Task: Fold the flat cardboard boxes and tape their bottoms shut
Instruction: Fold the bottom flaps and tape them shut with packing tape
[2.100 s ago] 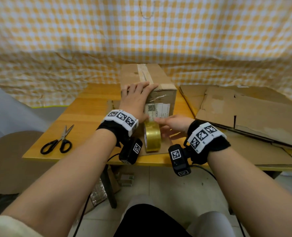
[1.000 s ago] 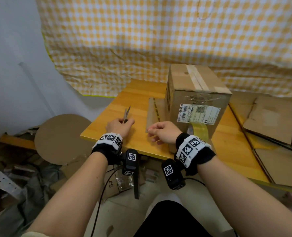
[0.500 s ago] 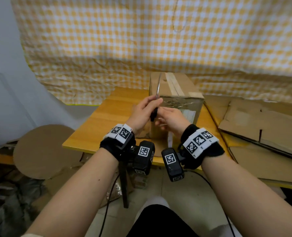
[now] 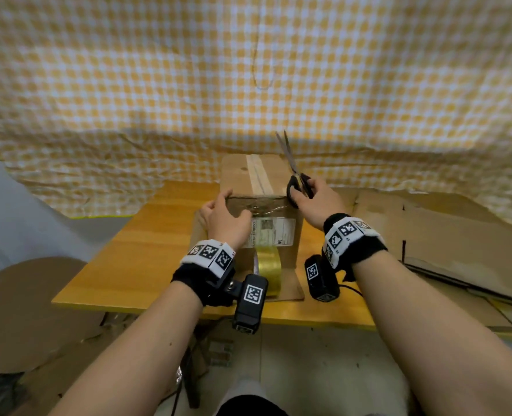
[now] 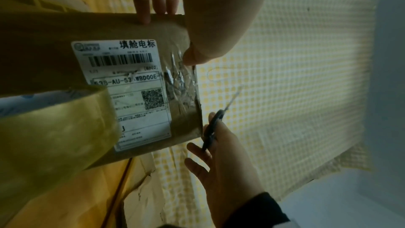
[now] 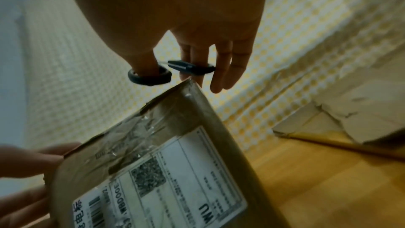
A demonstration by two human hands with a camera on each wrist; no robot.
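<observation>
A taped-up cardboard box (image 4: 260,178) stands on the wooden table (image 4: 134,259), label side toward me. My left hand (image 4: 224,214) grips its near top-left edge, fingers over the top and thumb on the crinkled tape of the front face (image 5: 181,89). My right hand (image 4: 314,196) holds the black-handled scissors (image 4: 293,166) at the box's near top-right corner, with the blades slightly apart and pointing up. The thumb sits in one handle ring (image 6: 151,76). A roll of clear yellowish tape (image 4: 268,265) stands on a cardboard flap in front of the box.
Flattened cardboard boxes (image 4: 444,235) are piled on the table's right side. A yellow checked cloth (image 4: 158,85) hangs close behind the box. A round cardboard piece (image 4: 23,310) lies on the floor at the left.
My left hand picked the scissors up from the table's left and passed them to my right hand. The right hand now holds them raised by the box, and the left hand is back on the box.
</observation>
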